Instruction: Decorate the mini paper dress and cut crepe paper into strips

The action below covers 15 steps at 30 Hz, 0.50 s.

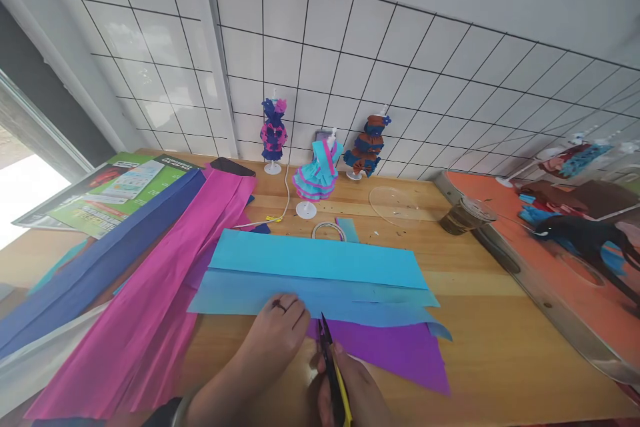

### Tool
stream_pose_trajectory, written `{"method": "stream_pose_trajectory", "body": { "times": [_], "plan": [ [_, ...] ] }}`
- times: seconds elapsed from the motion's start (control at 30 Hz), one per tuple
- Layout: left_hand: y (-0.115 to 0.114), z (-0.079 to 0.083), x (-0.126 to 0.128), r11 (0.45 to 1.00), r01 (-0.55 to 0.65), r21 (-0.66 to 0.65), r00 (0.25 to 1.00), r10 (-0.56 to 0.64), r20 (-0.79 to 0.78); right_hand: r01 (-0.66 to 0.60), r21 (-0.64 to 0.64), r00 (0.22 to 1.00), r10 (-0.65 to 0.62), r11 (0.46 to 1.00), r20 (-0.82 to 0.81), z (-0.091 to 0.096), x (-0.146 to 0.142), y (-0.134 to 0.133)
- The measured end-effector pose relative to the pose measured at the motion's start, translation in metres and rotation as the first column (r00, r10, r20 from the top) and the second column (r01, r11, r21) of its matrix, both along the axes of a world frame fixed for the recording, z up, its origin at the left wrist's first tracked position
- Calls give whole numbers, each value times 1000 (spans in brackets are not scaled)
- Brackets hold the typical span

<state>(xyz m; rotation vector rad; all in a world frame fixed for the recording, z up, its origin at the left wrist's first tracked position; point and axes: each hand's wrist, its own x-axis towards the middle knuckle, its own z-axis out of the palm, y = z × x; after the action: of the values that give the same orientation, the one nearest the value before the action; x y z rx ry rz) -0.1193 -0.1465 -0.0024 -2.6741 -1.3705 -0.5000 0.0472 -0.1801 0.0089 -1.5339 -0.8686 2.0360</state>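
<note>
Scissors point(330, 363) with dark blades and a yellow-edged handle are held in my right hand point(357, 383). Their blades are slightly apart, with the tips at the lower edge of a blue crepe paper sheet point(235, 293). My left hand point(283, 330) rests on that edge just left of the blades, fingers curled together on the paper; its fingertips are partly hidden. A brighter turquoise strip point(320, 257) lies along the top of the blue sheet. From beneath the lower edge, purple crepe paper point(400, 350) sticks out to the right.
Long pink point(165, 267) and dark blue crepe paper point(100, 267) lie at left. Behind stand small doll dresses on stands, including a turquoise dress point(317, 177), near a tape roll point(329, 232). Right are a brown roll point(463, 215) and an orange surface point(550, 267).
</note>
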Motion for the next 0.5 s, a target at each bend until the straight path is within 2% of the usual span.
{"method": "stream_pose_trajectory", "body": {
  "times": [0.1, 0.3, 0.5],
  "plan": [
    [0, 2, 0, 1000, 18, 22, 999, -19, 40, 10, -14, 1000, -10, 1000, 0, 1, -4, 1],
    [-1, 2, 0, 998, 18, 67, 997, -23, 73, 3, -52, 999, -6, 999, -49, -9, -11, 3],
    [-1, 2, 1, 996, 24, 81, 992, -34, 119, 27, -31, 996, -30, 999, -85, -10, -20, 5]
  ]
}}
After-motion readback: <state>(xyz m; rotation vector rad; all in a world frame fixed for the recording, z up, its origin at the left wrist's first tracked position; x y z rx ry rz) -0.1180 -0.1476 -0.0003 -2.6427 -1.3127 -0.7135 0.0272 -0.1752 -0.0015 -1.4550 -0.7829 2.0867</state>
